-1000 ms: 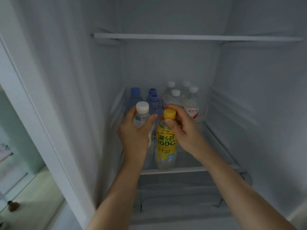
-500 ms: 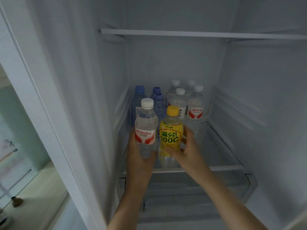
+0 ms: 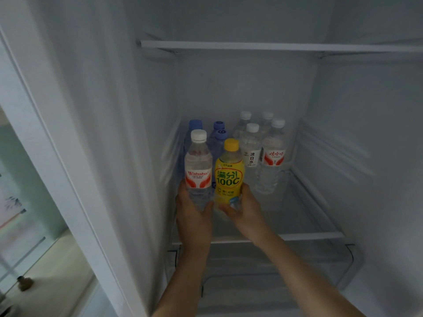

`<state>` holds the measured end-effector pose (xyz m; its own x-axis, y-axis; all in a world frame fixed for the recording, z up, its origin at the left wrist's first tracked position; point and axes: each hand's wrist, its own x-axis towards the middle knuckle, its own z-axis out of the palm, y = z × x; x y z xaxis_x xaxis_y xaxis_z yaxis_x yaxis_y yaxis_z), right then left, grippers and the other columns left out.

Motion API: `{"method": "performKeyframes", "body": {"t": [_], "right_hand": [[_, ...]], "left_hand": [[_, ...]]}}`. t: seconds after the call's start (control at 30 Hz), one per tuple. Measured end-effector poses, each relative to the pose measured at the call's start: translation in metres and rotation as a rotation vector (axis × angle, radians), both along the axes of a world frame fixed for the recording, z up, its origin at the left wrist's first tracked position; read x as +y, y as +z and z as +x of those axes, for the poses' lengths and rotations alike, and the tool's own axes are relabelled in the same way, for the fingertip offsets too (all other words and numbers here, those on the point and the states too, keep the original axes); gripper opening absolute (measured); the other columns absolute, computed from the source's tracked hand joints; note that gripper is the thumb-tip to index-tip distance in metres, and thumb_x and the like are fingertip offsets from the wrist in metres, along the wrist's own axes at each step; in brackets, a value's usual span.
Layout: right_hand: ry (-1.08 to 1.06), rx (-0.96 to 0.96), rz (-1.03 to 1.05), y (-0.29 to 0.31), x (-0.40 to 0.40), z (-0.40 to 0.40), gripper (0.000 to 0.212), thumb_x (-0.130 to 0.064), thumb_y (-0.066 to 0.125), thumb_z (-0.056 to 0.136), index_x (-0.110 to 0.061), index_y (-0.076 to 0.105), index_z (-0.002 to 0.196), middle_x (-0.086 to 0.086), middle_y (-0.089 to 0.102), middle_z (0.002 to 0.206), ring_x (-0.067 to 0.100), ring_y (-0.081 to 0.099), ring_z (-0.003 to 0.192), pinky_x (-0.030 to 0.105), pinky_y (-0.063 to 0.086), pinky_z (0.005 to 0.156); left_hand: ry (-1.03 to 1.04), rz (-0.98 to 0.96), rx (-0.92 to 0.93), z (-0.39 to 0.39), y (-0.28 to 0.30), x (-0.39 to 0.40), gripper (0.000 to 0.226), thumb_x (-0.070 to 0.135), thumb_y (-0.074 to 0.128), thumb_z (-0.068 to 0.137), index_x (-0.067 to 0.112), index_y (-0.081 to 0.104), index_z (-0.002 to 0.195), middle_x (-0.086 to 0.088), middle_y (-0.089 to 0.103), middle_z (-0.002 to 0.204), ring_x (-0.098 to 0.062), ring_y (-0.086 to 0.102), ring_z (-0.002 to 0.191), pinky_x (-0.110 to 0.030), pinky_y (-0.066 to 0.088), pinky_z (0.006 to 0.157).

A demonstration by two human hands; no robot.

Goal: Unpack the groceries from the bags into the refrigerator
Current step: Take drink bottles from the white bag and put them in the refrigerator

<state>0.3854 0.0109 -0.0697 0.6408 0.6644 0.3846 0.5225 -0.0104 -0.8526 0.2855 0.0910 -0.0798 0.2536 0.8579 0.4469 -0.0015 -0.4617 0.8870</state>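
Gripping the water bottle and yellow bottle low now, not by caps, I set them on the shelf.

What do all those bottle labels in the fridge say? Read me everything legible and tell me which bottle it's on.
"Wahaha": red-and-white label of the white-capped water bottle in the left hand.
"满分! 100C": yellow-capped drink bottle in the right hand.
"凉白水": clear bottle behind it.
"娃哈哈": rightmost front water bottle.
Smaller print on all labels, and the blue bottles' markings: too blurred to read.
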Motion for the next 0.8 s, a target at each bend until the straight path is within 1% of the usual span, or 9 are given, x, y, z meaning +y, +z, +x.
{"method": "performKeyframes", "body": {"t": [0.07, 0.13, 0.2, 0.23, 0.33, 0.47, 0.57, 0.7, 0.8], "right_hand": [[0.015, -0.007, -0.007, 0.003, 0.009, 0.003, 0.050, -0.016, 0.078, 0.078, -0.021, 0.045, 0.115, -0.001, 0.059, 0.110, -0.003, 0.057, 0.095, 0.001, 0.040, 0.073], [0.026, -0.007, 0.000, 0.004, 0.016, 0.005, 0.051, -0.015, 0.078, 0.078, -0.021, 0.044, 0.115, 0.001, 0.057, 0.112, -0.005, 0.055, 0.095, 0.000, 0.040, 0.074], [0.027, -0.023, -0.006, 0.002, 0.020, 0.006, 0.053, -0.018, 0.078, 0.079, -0.018, 0.045, 0.120, 0.003, 0.056, 0.116, 0.001, 0.056, 0.099, 0.000, 0.039, 0.077], [0.034, -0.022, -0.012, 0.001, 0.020, 0.006, 0.054, -0.019, 0.077, 0.080, -0.017, 0.044, 0.123, 0.003, 0.056, 0.118, 0.002, 0.055, 0.101, 0.000, 0.038, 0.078], [0.066, 0.009, -0.031, -0.003, 0.017, 0.006, 0.055, -0.019, 0.074, 0.083, -0.016, 0.040, 0.127, -0.004, 0.056, 0.119, -0.009, 0.052, 0.098, -0.002, 0.037, 0.077], [0.066, 0.024, -0.031, -0.004, 0.018, 0.005, 0.062, -0.020, 0.073, 0.084, -0.014, 0.037, 0.134, -0.004, 0.055, 0.123, 0.004, 0.053, 0.110, -0.001, 0.038, 0.083], [0.059, 0.027, -0.023, -0.003, 0.017, 0.004, 0.062, -0.019, 0.073, 0.084, -0.017, 0.037, 0.134, -0.009, 0.054, 0.121, 0.003, 0.053, 0.111, 0.000, 0.038, 0.085], [0.056, 0.021, -0.018, -0.001, 0.016, 0.001, 0.061, -0.016, 0.071, 0.086, -0.029, 0.032, 0.130, -0.011, 0.051, 0.122, -0.001, 0.051, 0.111, 0.000, 0.037, 0.087], [0.070, 0.049, -0.039, -0.001, 0.015, 0.001, 0.061, -0.016, 0.070, 0.086, -0.024, 0.033, 0.133, -0.011, 0.052, 0.121, -0.001, 0.052, 0.109, -0.002, 0.035, 0.084]], "left_hand": [[0.034, 0.019, 0.024, 0.004, -0.001, 0.005, 0.085, 0.004, 0.081, 0.072, 0.019, 0.037, 0.143, -0.003, 0.054, 0.133, -0.017, 0.054, 0.120, -0.028, 0.044, 0.095], [0.052, 0.028, 0.042, 0.007, -0.005, 0.010, 0.088, 0.005, 0.082, 0.070, 0.020, 0.035, 0.143, -0.004, 0.054, 0.134, -0.020, 0.053, 0.121, -0.036, 0.047, 0.097], [0.078, 0.033, 0.050, 0.008, -0.005, 0.013, 0.088, 0.006, 0.082, 0.070, 0.020, 0.035, 0.143, -0.006, 0.054, 0.134, -0.023, 0.054, 0.121, -0.040, 0.049, 0.095], [0.094, 0.038, 0.058, 0.009, -0.006, 0.014, 0.088, 0.006, 0.083, 0.070, 0.019, 0.035, 0.143, -0.007, 0.054, 0.133, -0.024, 0.054, 0.121, -0.040, 0.049, 0.094], [0.137, 0.043, 0.083, 0.011, -0.008, 0.013, 0.087, 0.008, 0.081, 0.072, 0.019, 0.034, 0.144, -0.008, 0.053, 0.134, -0.026, 0.053, 0.121, -0.043, 0.049, 0.093], [0.168, 0.024, 0.119, 0.013, -0.008, 0.009, 0.087, 0.011, 0.079, 0.076, 0.021, 0.029, 0.147, -0.009, 0.050, 0.138, -0.028, 0.050, 0.124, -0.049, 0.048, 0.095], [0.173, 0.018, 0.136, 0.014, -0.007, 0.010, 0.087, 0.011, 0.078, 0.076, 0.020, 0.029, 0.147, -0.009, 0.050, 0.139, -0.028, 0.050, 0.125, -0.048, 0.048, 0.095], [0.123, 0.048, 0.113, 0.012, -0.007, 0.014, 0.086, 0.008, 0.078, 0.076, 0.015, 0.031, 0.147, -0.010, 0.049, 0.140, -0.026, 0.049, 0.126, -0.044, 0.045, 0.101], [0.114, 0.044, 0.101, 0.011, -0.008, 0.016, 0.086, 0.007, 0.079, 0.075, 0.013, 0.031, 0.147, -0.012, 0.049, 0.141, -0.027, 0.049, 0.127, -0.042, 0.044, 0.102]]}}
